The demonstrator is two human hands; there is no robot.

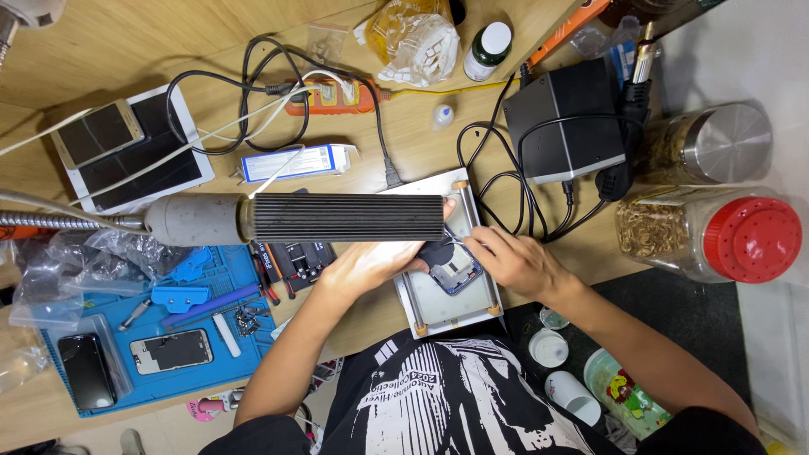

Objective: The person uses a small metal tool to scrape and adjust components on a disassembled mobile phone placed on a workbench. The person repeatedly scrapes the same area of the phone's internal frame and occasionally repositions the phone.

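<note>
Right up under the camera is the ribbed lamp head (pixel 347 217) on its gooseneck, blocking part of what I'm working on, so bear with me.

Going left to right: blue repair mat (pixel 59 371) on the far left with a couple of phones and loose bits on it, a tablet (pixel 156 152) with another phone on top behind that. Then my left hand (pixel 366 265), fingers pressed down on the opened phone (pixel 455 270), which sits on the metal heating plate (pixel 442 307) near the front edge of the desk. My right hand (pixel 514 261) comes in from the other side, fingertips pinched together at the phone's upper edge; looks like a thin tool or cable in there, but it's too small for me to tell.

To do this bit well I'd say keep the left hand flat and steady so the phone doesn't skate on the plate, and work the right with tiny moves.

Room is tight. Black cables (pixel 506 181) loop just behind my right hand, the black power box (pixel 565 118) is near, and the red-lidded jar (pixel 716 236) lies further right. Plate's front edge nearly overhangs the desk.
</note>
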